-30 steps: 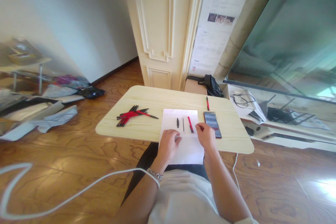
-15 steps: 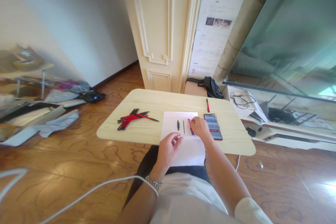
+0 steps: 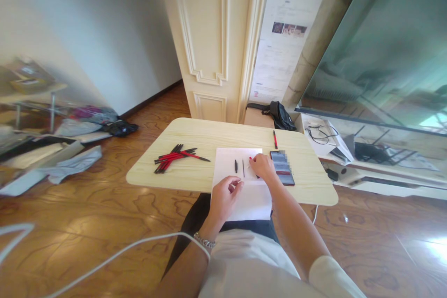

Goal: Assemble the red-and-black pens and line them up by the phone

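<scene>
- Glare whitens the floor (image 3: 387,247) over at far right.
- Grey shadow dims the wall (image 3: 146,28) beside the cream panel (image 3: 206,23).
- Clutter (image 3: 45,144) at left looks smeared, stretched.

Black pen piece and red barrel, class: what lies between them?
In the head view, a thin dark rod lies between the black pen piece and the red barrel.

Pale shirt (image 3: 244,260), 1 silver chain bracelet (image 3: 205,241)

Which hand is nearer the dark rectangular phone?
Right. The right hand is just left of the dark rectangular phone, over the white paper sheet; the left hand is farther left, by the sheet's left edge.
</scene>
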`<state>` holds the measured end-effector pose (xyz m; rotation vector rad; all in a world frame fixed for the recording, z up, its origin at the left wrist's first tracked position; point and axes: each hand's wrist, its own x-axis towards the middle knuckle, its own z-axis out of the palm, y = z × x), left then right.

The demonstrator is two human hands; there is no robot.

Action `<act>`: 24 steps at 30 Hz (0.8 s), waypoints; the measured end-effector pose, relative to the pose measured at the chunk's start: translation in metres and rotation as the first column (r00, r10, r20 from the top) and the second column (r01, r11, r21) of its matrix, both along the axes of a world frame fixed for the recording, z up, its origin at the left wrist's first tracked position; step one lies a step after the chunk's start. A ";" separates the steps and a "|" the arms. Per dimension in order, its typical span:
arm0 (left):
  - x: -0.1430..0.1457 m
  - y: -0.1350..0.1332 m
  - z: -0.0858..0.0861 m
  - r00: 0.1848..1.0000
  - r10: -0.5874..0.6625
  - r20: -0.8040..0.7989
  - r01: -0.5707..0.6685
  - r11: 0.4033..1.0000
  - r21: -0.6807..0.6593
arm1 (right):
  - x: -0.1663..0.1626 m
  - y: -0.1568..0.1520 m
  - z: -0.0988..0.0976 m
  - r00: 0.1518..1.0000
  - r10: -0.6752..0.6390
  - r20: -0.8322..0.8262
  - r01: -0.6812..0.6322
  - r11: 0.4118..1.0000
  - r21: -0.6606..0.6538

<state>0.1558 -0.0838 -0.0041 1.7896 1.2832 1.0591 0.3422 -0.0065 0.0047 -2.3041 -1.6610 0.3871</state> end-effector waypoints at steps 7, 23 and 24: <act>0.004 0.000 0.006 0.989 -0.029 0.142 0.039 0.997 -0.066 | -0.001 -0.030 0.021 0.883 0.156 -0.442 -0.024 0.957 0.289; 0.007 0.000 -0.007 0.919 -0.003 0.394 0.071 0.985 -0.157 | -0.004 -0.032 0.014 0.945 0.230 -0.232 -0.171 0.954 0.248; 0.007 0.001 -0.007 0.923 0.008 0.386 0.059 0.985 -0.160 | -0.003 -0.028 0.011 0.953 0.233 -0.195 -0.194 0.961 0.198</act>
